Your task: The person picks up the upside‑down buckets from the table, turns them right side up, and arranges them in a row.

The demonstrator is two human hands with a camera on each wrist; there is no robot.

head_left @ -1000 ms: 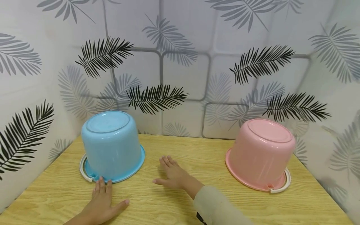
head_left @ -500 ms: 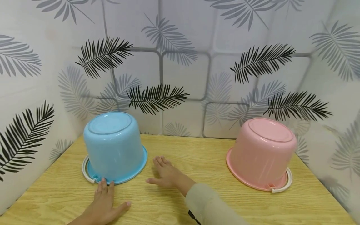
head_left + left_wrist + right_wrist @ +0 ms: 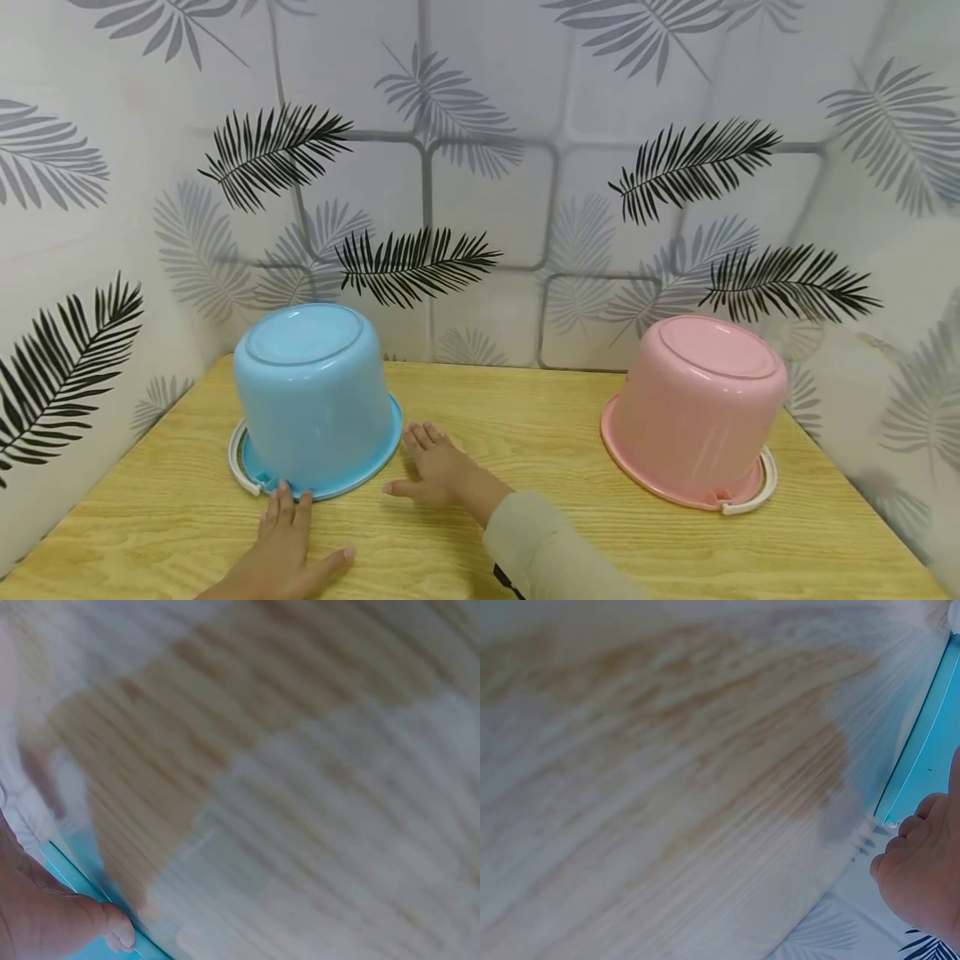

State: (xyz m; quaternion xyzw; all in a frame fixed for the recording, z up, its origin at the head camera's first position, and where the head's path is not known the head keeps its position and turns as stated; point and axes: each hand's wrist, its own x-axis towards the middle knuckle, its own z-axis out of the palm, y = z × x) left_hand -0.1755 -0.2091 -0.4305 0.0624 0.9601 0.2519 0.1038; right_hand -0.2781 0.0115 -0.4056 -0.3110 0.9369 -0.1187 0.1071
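Toward 7 o'clock in the head view, the left hand (image 3: pixel 279 552) is palm down, fingers (image 3: pixel 285 503) stretched toward 12, thumb (image 3: pixel 330 565) spread toward 2. The right hand (image 3: pixel 442 477), nearer 6, is also palm down, fingers extended toward 11 and thumb toward 9, its pale-sleeved forearm (image 3: pixel 551 546) slanting back toward 4.

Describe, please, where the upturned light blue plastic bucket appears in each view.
Head: the upturned light blue plastic bucket stands left of centre.
Left wrist: only a part, in the lower left corner.
Right wrist: only a part, right edge, mostly upper half.
Shared landmark: the yellow wood-grain tabletop, in all three.
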